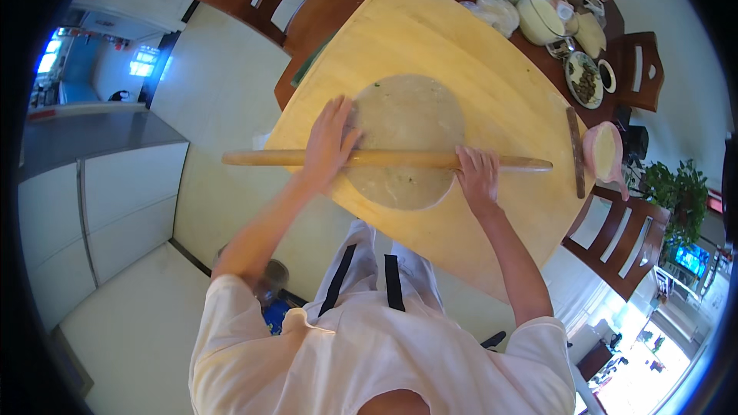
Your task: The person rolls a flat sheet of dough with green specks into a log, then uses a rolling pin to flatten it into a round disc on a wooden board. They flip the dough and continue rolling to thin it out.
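Observation:
A long wooden rolling pin (398, 158) lies crosswise over a thin round sheet of dough (409, 109) on a pale wooden board (507, 109). Slightly blurred, my left hand (330, 141) rests over the pin's left part, fingers stretched forward past it and thumb spread to the side. The fingertips are at the dough's left edge; whether they touch it I cannot tell. My right hand (478, 176) has its fingers curled over the pin near the dough's right edge. Small green bits show on the dough. The pin's left end sticks out beyond the board.
A short dark wooden stick (575, 153) lies along the board's right edge, beside a pink handled container (603, 150). Beyond the board, a dark table (553, 72) carries a glass bowl (541, 17) and a plate of food (584, 80). Wooden chairs (311, 17) stand around.

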Motion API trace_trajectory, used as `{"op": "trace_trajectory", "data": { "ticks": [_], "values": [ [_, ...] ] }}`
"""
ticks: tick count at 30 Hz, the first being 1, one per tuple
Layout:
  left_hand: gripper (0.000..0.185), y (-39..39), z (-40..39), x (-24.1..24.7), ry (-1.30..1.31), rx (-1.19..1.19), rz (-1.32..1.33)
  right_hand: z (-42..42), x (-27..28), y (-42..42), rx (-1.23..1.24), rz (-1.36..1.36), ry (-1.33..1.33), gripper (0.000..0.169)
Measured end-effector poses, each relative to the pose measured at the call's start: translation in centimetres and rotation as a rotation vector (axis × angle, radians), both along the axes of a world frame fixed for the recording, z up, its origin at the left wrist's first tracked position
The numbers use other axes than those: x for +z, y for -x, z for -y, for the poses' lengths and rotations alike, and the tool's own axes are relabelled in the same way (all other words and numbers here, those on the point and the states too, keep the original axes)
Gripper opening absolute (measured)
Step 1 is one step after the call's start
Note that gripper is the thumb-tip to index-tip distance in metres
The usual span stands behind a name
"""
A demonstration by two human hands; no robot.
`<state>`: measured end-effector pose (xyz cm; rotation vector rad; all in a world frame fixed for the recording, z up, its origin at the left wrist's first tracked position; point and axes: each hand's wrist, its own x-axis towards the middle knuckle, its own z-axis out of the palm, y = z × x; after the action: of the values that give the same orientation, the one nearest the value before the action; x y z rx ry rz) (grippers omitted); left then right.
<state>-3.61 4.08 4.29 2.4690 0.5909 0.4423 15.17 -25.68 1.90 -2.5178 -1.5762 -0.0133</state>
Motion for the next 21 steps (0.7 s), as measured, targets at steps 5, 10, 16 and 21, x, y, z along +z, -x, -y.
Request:
{"op": "trace_trajectory", "data": {
  "ticks": [5,10,16,21],
  "values": [
    [0.05,-11.1,-5.2,0.0,0.322,0.076,-0.472,1.3,3.6,1.2,0.104,-0.158,-0.115,0.053],
    [0.035,-14.0,-5.5,1.1,0.312,-0.17,-0.737,6.1,6.0,6.1,0.079,-0.222,-0.133,0.052],
    [0.052,-9.8,-5.9,-2.5,1.097,-0.116,-0.334,8.3,7.1,9.0,0.077,-0.308,-0.141,0.049],
    [0.059,-9.2,-5.6,-1.6,1.182,-0.147,-0.432,7.4,7.2,9.2,0.083,-0.283,-0.131,0.048]
  ]
}}
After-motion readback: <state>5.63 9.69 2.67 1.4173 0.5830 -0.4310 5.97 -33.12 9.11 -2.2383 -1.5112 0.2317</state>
